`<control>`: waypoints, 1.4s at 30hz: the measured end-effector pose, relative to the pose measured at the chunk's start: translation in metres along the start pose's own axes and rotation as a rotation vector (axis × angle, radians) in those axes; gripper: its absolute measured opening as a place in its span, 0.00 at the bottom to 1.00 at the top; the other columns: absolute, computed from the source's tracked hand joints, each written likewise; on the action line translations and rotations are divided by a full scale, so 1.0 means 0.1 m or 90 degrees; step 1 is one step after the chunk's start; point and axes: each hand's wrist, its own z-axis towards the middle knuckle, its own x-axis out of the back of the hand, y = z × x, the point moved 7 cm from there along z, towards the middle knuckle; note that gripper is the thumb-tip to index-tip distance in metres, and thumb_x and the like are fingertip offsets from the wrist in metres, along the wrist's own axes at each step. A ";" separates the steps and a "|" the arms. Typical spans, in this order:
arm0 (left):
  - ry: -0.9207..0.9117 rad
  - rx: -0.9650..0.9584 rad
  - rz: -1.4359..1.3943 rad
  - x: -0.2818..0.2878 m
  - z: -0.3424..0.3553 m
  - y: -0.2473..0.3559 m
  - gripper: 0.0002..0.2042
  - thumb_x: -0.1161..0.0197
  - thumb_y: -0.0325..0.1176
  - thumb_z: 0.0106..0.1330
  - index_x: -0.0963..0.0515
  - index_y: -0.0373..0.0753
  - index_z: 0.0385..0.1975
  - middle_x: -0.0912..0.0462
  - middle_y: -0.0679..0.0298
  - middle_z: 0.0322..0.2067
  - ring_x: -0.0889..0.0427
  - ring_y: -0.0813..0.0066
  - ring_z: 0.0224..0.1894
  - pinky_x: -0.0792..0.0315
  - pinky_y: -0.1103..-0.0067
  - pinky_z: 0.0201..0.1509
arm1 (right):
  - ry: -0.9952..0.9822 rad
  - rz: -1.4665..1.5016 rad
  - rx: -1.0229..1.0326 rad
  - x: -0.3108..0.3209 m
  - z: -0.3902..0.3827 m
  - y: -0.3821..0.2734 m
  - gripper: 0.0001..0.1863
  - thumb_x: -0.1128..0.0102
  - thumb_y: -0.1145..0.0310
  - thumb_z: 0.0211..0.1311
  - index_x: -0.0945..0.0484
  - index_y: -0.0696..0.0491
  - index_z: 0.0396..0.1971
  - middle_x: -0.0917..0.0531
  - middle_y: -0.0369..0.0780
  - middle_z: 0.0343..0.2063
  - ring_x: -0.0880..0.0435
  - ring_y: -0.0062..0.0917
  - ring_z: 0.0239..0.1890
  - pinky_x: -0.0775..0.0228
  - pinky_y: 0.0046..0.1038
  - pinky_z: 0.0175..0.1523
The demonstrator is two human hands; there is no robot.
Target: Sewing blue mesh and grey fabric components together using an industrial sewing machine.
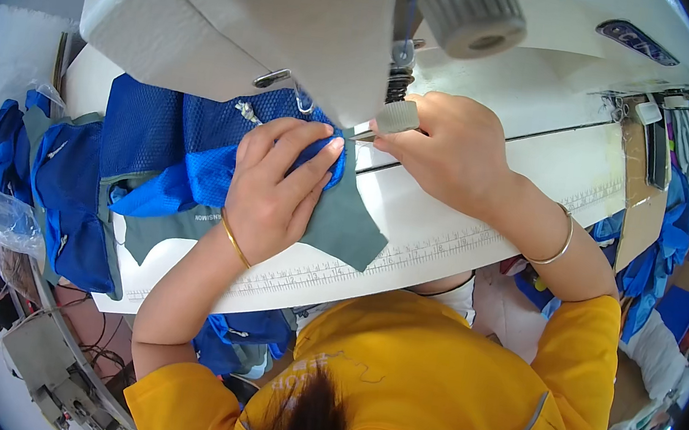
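My left hand point(280, 182) presses with bent fingers on royal-blue fabric point(152, 189) lying over a grey-green piece point(349, 215), just left of the needle area of a white sewing machine point(222, 23). A blue mesh pouch point(143, 116) with a light zipper pull lies beside it. My right hand point(449, 150) is closed around a small metal tool point(364, 135), apparently snips or tweezers, its tip at the fabric's edge by my left fingertips. The tool's handle is hidden in my fingers.
More blue and grey sewn pieces point(71, 192) and clear plastic point(0, 218) are at the left. The white table point(525, 193) carries a printed ruler along its front edge. Cardboard point(641, 223) and hanging blue fabric point(673, 235) are at the right, machinery point(35, 358) at lower left.
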 end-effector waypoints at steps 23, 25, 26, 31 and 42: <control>0.012 0.031 -0.002 0.00 0.02 0.04 0.18 0.33 0.23 0.59 0.16 0.35 0.51 0.16 0.59 0.54 0.20 0.55 0.53 0.30 0.65 0.57 | -0.015 0.028 0.040 0.03 0.06 -0.02 0.03 0.37 0.68 0.56 0.18 0.44 0.30 0.22 0.31 0.27 0.19 0.26 0.30 0.28 0.32 0.28; 0.016 0.040 0.002 0.00 0.01 0.02 0.18 0.33 0.23 0.59 0.16 0.35 0.51 0.16 0.60 0.54 0.20 0.55 0.52 0.29 0.65 0.57 | -0.010 0.028 0.051 0.02 0.07 -0.04 0.03 0.36 0.68 0.55 0.18 0.43 0.30 0.22 0.31 0.27 0.20 0.26 0.29 0.28 0.32 0.28; 0.033 0.021 0.010 0.00 0.01 0.03 0.18 0.33 0.23 0.56 0.16 0.35 0.49 0.16 0.61 0.54 0.20 0.57 0.51 0.29 0.66 0.55 | -0.002 0.025 0.051 0.02 0.08 -0.04 0.04 0.36 0.68 0.54 0.17 0.43 0.29 0.22 0.31 0.26 0.20 0.26 0.29 0.29 0.32 0.28; 0.061 0.007 -0.004 -0.01 -0.01 0.02 0.18 0.33 0.24 0.54 0.16 0.35 0.46 0.16 0.62 0.54 0.20 0.60 0.50 0.28 0.66 0.54 | 0.008 0.024 0.048 -0.03 0.09 -0.03 0.05 0.33 0.66 0.53 0.15 0.40 0.30 0.24 0.30 0.24 0.22 0.25 0.26 0.31 0.31 0.26; 0.053 0.025 -0.005 -0.02 0.00 -0.04 0.18 0.33 0.23 0.55 0.17 0.35 0.48 0.16 0.63 0.54 0.21 0.60 0.52 0.29 0.66 0.56 | 0.014 0.007 0.034 0.00 0.15 -0.01 0.10 0.23 0.69 0.50 0.13 0.46 0.34 0.17 0.31 0.27 0.19 0.27 0.22 0.31 0.29 0.25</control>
